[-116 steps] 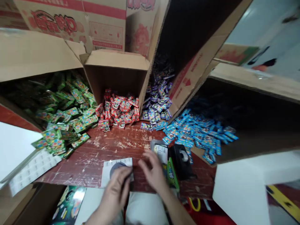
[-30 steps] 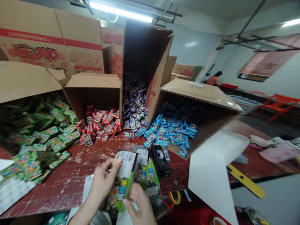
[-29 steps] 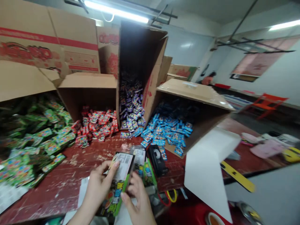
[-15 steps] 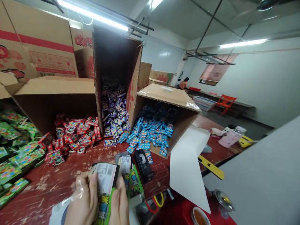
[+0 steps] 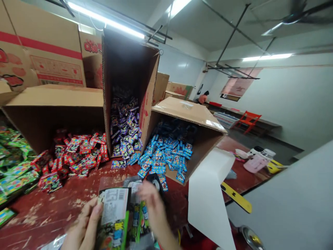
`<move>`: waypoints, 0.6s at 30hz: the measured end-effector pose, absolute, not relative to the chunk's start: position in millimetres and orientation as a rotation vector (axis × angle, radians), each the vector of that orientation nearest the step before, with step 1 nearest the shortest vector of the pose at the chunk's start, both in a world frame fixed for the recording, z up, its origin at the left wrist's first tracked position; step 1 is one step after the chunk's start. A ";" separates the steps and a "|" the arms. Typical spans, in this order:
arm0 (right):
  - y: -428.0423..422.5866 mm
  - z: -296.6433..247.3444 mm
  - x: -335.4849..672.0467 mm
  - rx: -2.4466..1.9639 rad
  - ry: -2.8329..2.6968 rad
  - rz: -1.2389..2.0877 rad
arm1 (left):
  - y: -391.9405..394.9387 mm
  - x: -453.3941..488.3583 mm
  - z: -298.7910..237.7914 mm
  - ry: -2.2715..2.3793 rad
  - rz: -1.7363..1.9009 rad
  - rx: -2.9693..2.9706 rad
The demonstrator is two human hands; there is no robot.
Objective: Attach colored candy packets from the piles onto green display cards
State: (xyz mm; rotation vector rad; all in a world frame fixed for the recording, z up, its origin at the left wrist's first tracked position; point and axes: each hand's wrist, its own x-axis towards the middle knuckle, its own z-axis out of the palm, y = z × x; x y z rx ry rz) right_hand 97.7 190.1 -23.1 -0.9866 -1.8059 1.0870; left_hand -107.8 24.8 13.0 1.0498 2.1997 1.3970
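Note:
My left hand (image 5: 87,220) pinches a printed plastic pouch (image 5: 114,211) at its left edge. The pouch is black and green, with a white label on its upper part and a clear top. Just right of it, more such pouches (image 5: 135,217) lie on the table. My right hand (image 5: 153,205), smeared by motion, is off the held pouch and reaches over the black tape dispenser (image 5: 153,178), hiding most of it. Whether its fingers touch the dispenser or hold anything I cannot make out.
Tipped cardboard boxes spill small red packets (image 5: 78,152), purple packets (image 5: 128,133) and blue packets (image 5: 163,152) onto the red table (image 5: 59,205). Green packets (image 5: 18,166) lie left. To the right are a white board (image 5: 208,194), a yellow strip (image 5: 236,198) and a pink bottle (image 5: 257,161).
My right hand has let go of the pouch and moved right and up to the tape dispenser. My left hand keeps hold of the pouch, which now shows more of its front.

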 end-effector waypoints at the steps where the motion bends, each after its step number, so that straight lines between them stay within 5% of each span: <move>1: 219.5 -19.2 109.6 -1.061 -1.871 0.966 | 19.7 -118.0 8.4 2.220 1.369 1.053; 6: 308.2 -22.9 138.1 -1.157 -1.953 0.840 | 5.9 -152.0 -23.6 2.269 1.303 1.091; 12: 299.9 -25.9 145.6 -1.152 -1.831 1.025 | -5.9 -160.5 -38.8 2.174 1.299 0.996; 18: 232.8 8.6 120.0 -0.835 -1.233 1.894 | -36.6 -167.7 -29.3 1.945 1.249 0.753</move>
